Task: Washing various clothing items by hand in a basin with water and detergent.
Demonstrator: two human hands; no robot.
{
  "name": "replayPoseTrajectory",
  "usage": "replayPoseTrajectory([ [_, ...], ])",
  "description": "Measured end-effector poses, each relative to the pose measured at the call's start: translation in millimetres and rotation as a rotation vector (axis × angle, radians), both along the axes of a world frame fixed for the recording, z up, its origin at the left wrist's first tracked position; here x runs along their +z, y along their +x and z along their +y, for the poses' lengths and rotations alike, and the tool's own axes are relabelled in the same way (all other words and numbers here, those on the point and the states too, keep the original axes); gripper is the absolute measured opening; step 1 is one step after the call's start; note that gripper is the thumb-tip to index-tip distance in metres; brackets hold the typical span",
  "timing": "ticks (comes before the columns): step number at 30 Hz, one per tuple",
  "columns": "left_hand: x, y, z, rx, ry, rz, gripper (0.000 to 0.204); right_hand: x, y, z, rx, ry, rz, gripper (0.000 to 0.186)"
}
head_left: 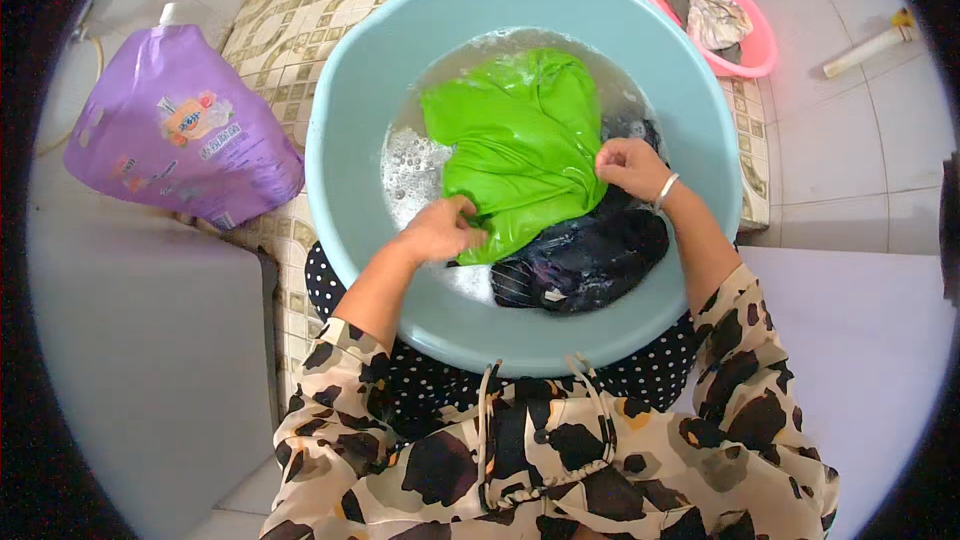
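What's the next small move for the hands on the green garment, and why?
Probably draw the left hand and right hand together to rub the green garment against itself. Both hands already grip its lower edge, it lies wet in suds in the blue basin, and the dark garment sits underneath.

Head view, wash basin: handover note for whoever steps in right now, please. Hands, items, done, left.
Left hand: closed on the lower edge of the green garment.
Right hand: closed on the garment's right edge, bracelet on the wrist.
Items: green garment lies wet and spread in the light blue basin, over sudsy water. Dark garment sits beside and partly under it. Purple detergent pouch lies on the floor to the left. Pink basin with more clothes, upper right.
Done: both garments soaked, suds present.
Left: likely scrubbing and rinsing; the pink basin's clothes look untouched.
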State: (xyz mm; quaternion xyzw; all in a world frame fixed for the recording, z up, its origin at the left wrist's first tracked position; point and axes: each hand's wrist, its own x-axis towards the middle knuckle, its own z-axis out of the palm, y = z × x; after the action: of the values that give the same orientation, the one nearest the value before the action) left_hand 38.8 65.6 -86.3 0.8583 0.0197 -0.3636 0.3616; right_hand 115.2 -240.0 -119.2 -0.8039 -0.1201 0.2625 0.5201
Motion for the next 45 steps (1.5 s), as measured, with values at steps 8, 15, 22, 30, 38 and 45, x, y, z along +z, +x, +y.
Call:
replayPoseTrajectory([
  [8, -39, 6, -25, -0.049, 0.199, -0.634, 0.026, 0, -15, 31, 0.062, -0.246, -0.279, 0.019],
  [15, -7, 45, -13, 0.691, -0.858, 0.174, 0.004, -12, -29, 55, -0.137, -0.447, -0.573, 0.020],
  [22, 46, 47, -4, 0.832, -0.988, 0.145, 0.008, 29, -51, 101, -0.220, -0.141, -0.213, 0.032],
  [30, 38, 96, 24, 0.642, 0.072, -0.882, 0.015, -42, -30, 74, -0.285, -0.098, -0.140, 0.015],
  [38, -34, 39, -13, 0.275, 0.388, -0.221, 0.067, -34, -13, 66, -0.339, 0.092, -0.203, 0.016],
  [45, -108, 28, 24, 1.159, -0.008, -0.219, 0.052, -11, 21, 92, -0.184, -0.395, -0.823, 0.025],
])
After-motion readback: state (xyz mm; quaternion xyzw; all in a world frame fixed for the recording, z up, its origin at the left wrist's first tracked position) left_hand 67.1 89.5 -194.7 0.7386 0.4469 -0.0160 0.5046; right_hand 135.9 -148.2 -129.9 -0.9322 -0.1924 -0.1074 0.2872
